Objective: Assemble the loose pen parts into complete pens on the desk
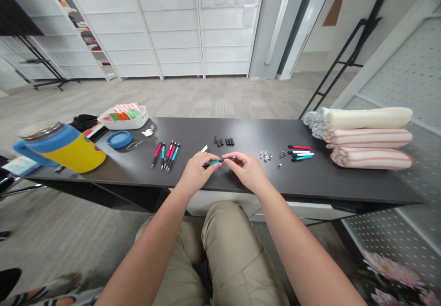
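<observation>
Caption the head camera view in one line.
Left hand and right hand hold a teal-and-black pen over a dark desk beside other pens.

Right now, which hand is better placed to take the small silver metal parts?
Probably the right hand: it is nearer those silver parts, while the left hand grips the teal-and-black pen.

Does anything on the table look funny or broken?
Yes, some pens look taken apart. Tiny metal parts lie loose on the dark table, short black pieces sit in a row, and thin pen pieces lie at the right. The left hand and right hand hold a teal pen.
</observation>
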The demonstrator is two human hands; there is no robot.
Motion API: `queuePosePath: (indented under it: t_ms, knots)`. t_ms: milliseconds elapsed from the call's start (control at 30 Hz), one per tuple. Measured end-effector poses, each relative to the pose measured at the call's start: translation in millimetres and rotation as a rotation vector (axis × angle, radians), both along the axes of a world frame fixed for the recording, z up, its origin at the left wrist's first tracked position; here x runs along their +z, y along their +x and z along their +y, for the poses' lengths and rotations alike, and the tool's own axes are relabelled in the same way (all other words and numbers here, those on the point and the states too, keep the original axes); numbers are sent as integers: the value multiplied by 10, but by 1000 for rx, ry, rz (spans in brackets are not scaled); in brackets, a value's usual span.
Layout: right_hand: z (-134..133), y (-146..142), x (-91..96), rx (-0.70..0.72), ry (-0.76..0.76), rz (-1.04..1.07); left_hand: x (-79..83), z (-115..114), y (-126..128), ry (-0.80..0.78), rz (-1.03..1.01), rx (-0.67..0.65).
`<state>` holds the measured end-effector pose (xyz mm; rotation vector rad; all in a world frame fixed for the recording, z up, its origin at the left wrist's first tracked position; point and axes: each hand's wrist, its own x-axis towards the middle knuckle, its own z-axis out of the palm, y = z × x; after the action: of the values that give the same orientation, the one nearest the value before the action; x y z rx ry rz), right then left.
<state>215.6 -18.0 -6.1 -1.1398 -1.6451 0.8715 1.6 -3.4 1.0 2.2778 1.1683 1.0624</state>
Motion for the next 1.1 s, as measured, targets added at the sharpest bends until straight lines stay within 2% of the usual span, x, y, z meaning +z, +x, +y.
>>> queuePosePath:
  t_ms: [467, 733, 1100]
  knots:
    - [28, 37, -34, 40, -68, -51, 15, -7, 2, 7, 10, -33]
    - [18, 16, -19, -19, -12, -150, 0, 8, 2, 44, 40, -30]
    - [5, -1, 15, -17, 47, -292, -59, 35, -8, 126, 54, -47]
